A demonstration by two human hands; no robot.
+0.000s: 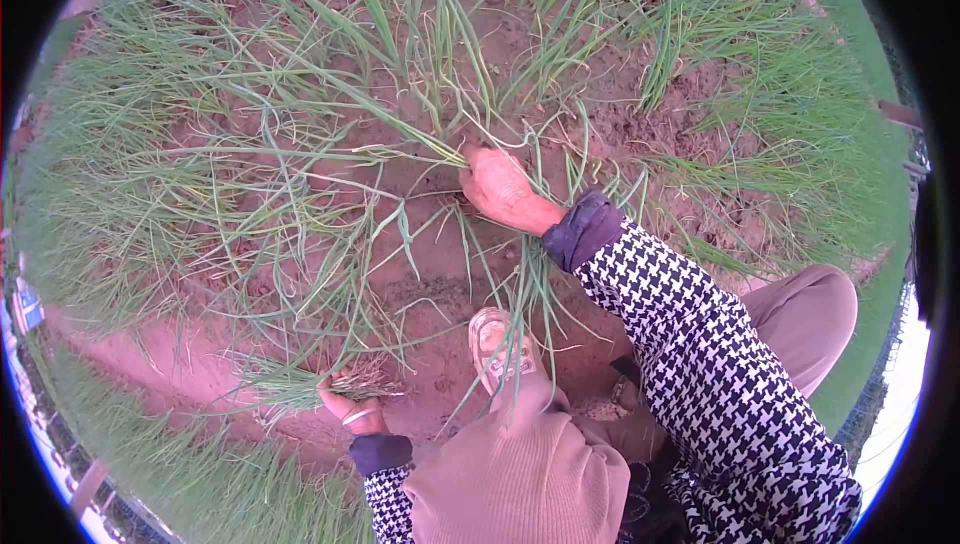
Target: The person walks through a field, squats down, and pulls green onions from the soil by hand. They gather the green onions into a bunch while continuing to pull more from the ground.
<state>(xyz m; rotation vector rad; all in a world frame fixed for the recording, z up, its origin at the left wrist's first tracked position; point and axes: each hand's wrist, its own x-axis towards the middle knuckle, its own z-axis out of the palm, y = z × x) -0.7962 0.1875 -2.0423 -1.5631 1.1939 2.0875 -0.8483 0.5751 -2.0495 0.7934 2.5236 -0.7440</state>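
My left hand is closed around a bundle of green onion seedlings low on the left. The bundle's pale root ends point right, and its thin green leaves spread left. Farther forward, near the middle, my right hand is closed low down on some green onion stalks. Its fingertips are partly hidden, as are the stalk bases under it. More long leaves hang below the right wrist toward my shoe.
Brown moist soil lies between the hands. Dense green onion plants grow on the left, with more rows on the right. My shoe stands on the soil, and my bent knee is at the right.
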